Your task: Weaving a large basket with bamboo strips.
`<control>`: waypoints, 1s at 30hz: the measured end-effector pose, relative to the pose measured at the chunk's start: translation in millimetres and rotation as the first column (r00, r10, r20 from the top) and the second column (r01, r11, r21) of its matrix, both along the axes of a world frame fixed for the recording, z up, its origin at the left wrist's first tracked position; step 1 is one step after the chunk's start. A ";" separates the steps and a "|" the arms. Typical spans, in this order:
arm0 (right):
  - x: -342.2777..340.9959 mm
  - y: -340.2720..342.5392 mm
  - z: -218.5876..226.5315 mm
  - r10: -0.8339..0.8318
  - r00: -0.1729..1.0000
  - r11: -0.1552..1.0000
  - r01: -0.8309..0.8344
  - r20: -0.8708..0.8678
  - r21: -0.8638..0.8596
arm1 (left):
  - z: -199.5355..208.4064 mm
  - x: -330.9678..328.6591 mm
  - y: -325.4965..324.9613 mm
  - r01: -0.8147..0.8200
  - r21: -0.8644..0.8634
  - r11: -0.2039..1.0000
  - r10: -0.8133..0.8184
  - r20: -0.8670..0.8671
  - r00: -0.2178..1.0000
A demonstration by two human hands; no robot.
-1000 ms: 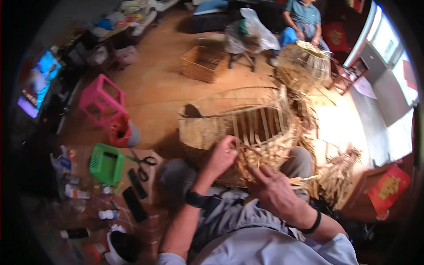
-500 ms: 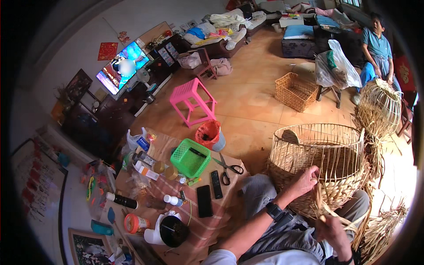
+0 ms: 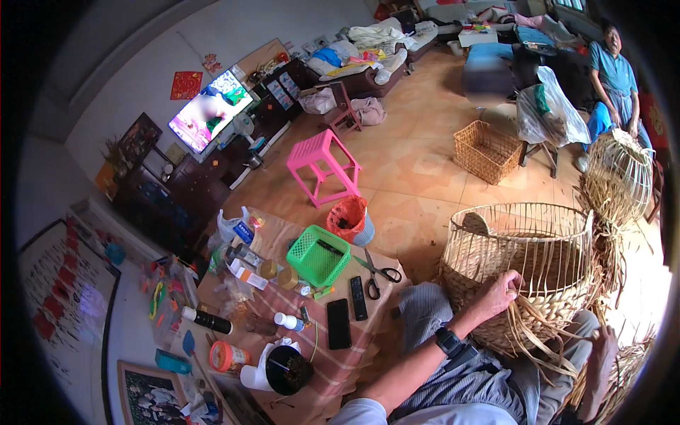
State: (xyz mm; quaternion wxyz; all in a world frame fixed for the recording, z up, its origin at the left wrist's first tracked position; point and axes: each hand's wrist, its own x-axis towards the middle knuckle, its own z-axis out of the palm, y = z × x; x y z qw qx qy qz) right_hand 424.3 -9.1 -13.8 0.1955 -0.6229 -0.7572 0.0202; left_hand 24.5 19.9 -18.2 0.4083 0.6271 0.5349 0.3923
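Basket (image 3: 559, 301) sits between the knees (image 3: 427, 306), lower wall woven; I judge the bare uprights (image 3: 575, 258) still need filling. Left hand (image 3: 496, 295) pinches strips (image 3: 530, 320) at the weave's top edge; right hand (image 3: 603, 354) hangs beside straw (image 3: 637, 368), its grip unclear to me.

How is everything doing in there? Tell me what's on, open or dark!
Big basket: woven below, open stakes above
Left hand: pinching at dry strands
Television: on
Scissors: blades apart
Phone: screen dark
Green basket: open-topped, something dark inside
Pink stool: upright
Bin: open, red bag lining it
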 end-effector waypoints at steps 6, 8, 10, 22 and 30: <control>-149.6 6.2 43.6 0.302 0.874 0.950 -0.312 -0.380 0.037 | 20.9 -2.7 -5.9 -0.002 -0.068 0.998 -0.003 -0.077 0.997; -181.5 8.6 54.7 0.278 0.937 0.957 -0.289 -0.211 -0.023 | 30.0 -8.0 -7.6 -0.007 0.048 0.999 0.017 -0.226 0.974; -200.7 9.9 59.3 0.315 0.928 0.946 -0.325 -0.197 -0.018 | 38.6 -17.7 -6.5 0.008 0.118 0.993 0.018 -0.221 0.975; -178.6 30.0 42.6 0.481 0.862 0.846 -0.505 -0.161 -0.170 | 56.3 -55.4 20.4 0.340 -0.028 0.940 -0.339 -0.191 0.921; -170.1 39.7 49.2 0.573 0.816 0.807 -0.577 -0.071 -0.124 | 70.1 -54.5 26.8 0.351 -0.201 0.914 -0.387 -0.182 0.904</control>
